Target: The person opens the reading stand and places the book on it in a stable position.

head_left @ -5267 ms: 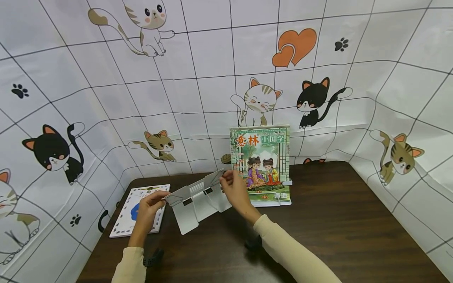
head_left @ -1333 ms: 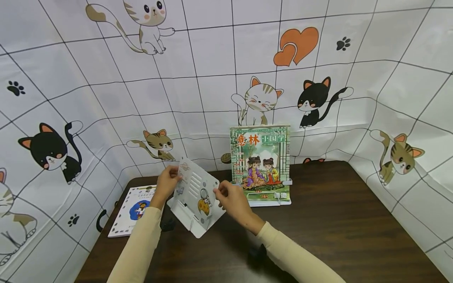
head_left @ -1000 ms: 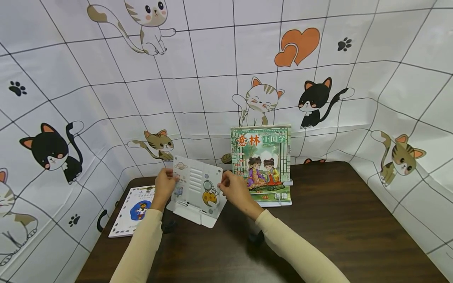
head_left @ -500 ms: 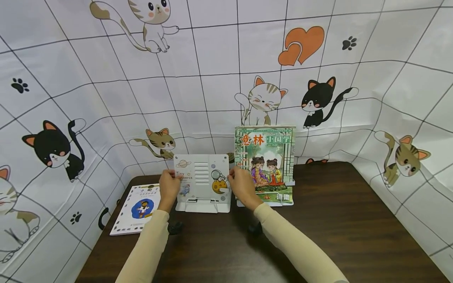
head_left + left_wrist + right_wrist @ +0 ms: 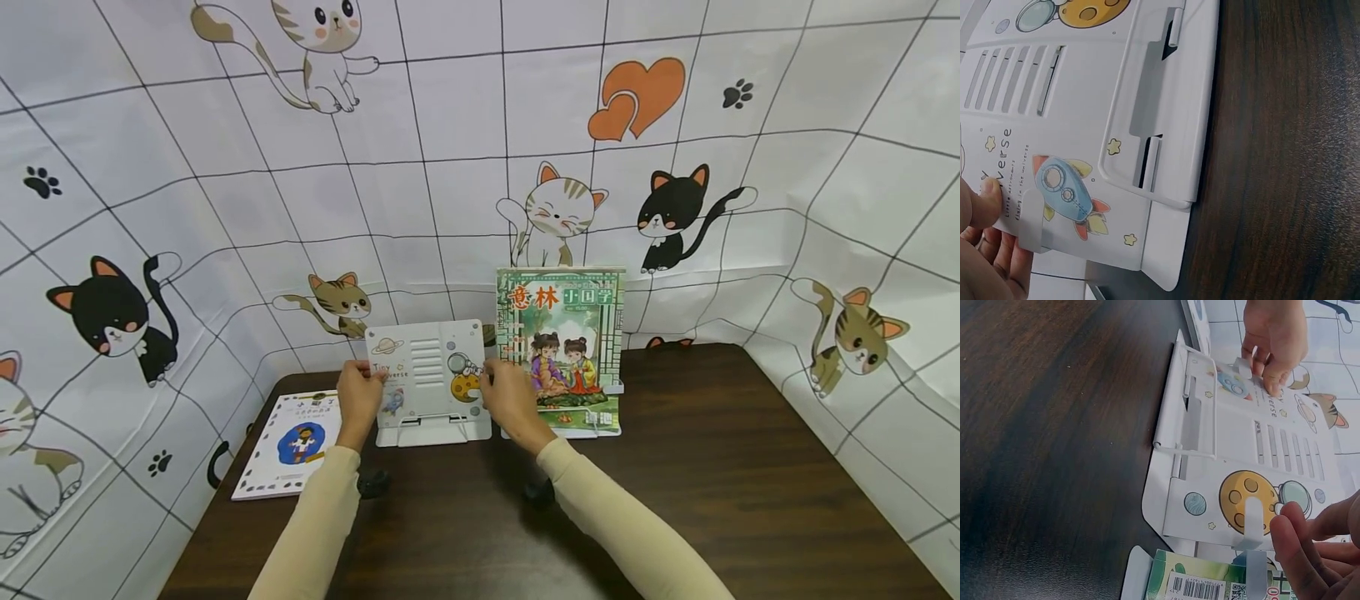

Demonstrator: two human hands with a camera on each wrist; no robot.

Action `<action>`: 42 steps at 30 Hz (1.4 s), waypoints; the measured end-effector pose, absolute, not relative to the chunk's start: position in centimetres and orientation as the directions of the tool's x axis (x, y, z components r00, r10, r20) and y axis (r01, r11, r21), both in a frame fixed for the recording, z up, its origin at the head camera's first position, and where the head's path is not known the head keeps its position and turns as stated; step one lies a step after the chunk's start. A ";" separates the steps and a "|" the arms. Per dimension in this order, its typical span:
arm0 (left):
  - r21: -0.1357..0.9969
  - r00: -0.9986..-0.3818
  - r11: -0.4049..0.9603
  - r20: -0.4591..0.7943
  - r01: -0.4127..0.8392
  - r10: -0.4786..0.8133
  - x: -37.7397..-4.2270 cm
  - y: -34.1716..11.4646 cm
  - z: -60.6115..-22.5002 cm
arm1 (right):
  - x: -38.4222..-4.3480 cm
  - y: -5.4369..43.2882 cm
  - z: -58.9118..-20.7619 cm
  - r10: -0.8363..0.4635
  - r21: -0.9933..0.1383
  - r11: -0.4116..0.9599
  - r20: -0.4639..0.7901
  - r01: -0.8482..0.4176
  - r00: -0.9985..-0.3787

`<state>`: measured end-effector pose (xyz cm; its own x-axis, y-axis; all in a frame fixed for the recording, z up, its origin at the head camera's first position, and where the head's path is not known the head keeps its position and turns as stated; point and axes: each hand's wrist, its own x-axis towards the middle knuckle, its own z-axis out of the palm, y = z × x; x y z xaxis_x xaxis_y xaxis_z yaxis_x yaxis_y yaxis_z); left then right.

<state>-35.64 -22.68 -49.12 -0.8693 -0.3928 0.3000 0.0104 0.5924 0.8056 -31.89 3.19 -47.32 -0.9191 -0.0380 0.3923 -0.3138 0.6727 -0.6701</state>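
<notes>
A white metal book stand (image 5: 427,379) with cartoon space prints stands upright towards the back of the dark table. My left hand (image 5: 360,400) pinches its left edge, thumb on the printed face and fingers behind, as the left wrist view shows. At the right edge is my right hand (image 5: 513,404); in the right wrist view its loosely bent fingers (image 5: 1288,540) lie before the stand's face, beside a white clip (image 5: 1252,525). Whether they touch it I cannot tell. The stand's wire holder (image 5: 1107,137) lies along its lower ledge.
Close on the right, a green magazine (image 5: 558,350) leans on another white stand. A white book (image 5: 281,446) with a blue picture lies flat at the left. Cat-print cloth (image 5: 442,200) hangs behind the dark wood table (image 5: 675,467).
Earlier the stand was held tilted in the air, its back showing. It has been turned face forward and upright. Since half a second ago its right side rose slightly in view.
</notes>
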 end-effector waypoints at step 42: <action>0.629 -0.905 0.741 0.137 -0.235 -0.403 -26.8 -35.7 -52.0 | -26.6 -5.1 -50.4 -0.426 -0.820 0.443 0.162 -0.362 -0.890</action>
<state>-26.82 -35.66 -52.01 -0.9047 -0.4035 0.1366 -0.2353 0.7407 0.6293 -26.62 -5.11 -50.43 -0.8900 -0.4260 0.1625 -0.3619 0.4433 -0.8200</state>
